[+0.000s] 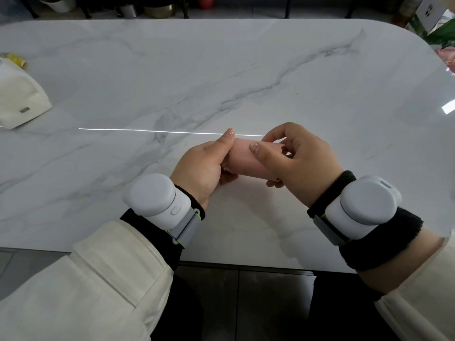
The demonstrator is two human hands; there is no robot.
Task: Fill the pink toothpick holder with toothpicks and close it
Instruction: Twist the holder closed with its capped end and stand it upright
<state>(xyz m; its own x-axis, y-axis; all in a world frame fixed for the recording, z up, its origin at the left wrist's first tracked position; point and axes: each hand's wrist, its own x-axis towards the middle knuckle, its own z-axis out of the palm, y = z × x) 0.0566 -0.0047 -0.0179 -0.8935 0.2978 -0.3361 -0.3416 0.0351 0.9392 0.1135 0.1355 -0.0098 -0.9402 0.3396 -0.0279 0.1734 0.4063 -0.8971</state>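
Note:
The pink toothpick holder [248, 161] is a small smooth cylinder held sideways above the marble table, between both hands. My left hand [205, 166] grips its left end, with the thumb on top. My right hand [295, 158] wraps its right end, thumb pressed on the front of the body. Both ends are covered by my fingers, so I cannot tell whether the lid is on. No loose toothpicks are visible.
The white marble table [172, 82] spreads wide ahead of me. A white tissue holder [19, 102] lies at the left edge, with a yellow wrapper [13, 59] behind it. Bags and boxes [440, 25] crowd the far right corner.

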